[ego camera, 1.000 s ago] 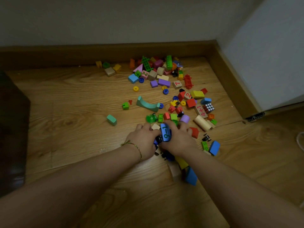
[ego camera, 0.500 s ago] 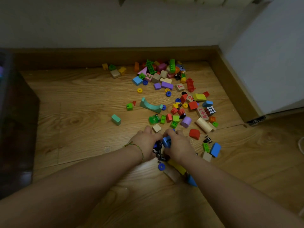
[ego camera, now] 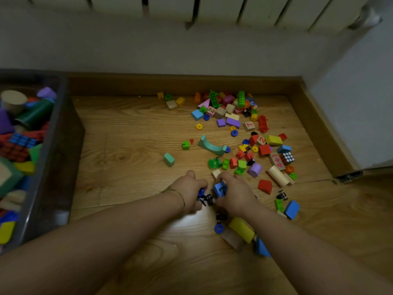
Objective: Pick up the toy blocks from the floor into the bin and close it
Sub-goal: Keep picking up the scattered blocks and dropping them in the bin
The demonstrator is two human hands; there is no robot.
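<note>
Several colourful toy blocks (ego camera: 234,133) lie scattered over the wooden floor (ego camera: 131,133) toward the back right corner. My left hand (ego camera: 189,191) and my right hand (ego camera: 234,194) are cupped together low on the floor, fingers curled round a small heap of blocks. A blue number block (ego camera: 220,188) and small black and blue pieces (ego camera: 205,198) show between them. A yellow block (ego camera: 241,229), a blue ring (ego camera: 219,228) and a blue wedge (ego camera: 262,248) lie just under my right forearm. The dark bin (ego camera: 57,145), open and holding many blocks, stands at the left edge.
A teal arch (ego camera: 211,145) and a lone teal block (ego camera: 169,159) lie ahead of my hands. A wooden skirting board (ego camera: 182,84) runs along the back wall and right side. A radiator (ego camera: 191,9) hangs above. A small puzzle cube (ego camera: 288,157) sits right.
My hands have drawn back toward me with the gathered blocks between them. The view has tilted up and left, so the bin and radiator have come into sight.
</note>
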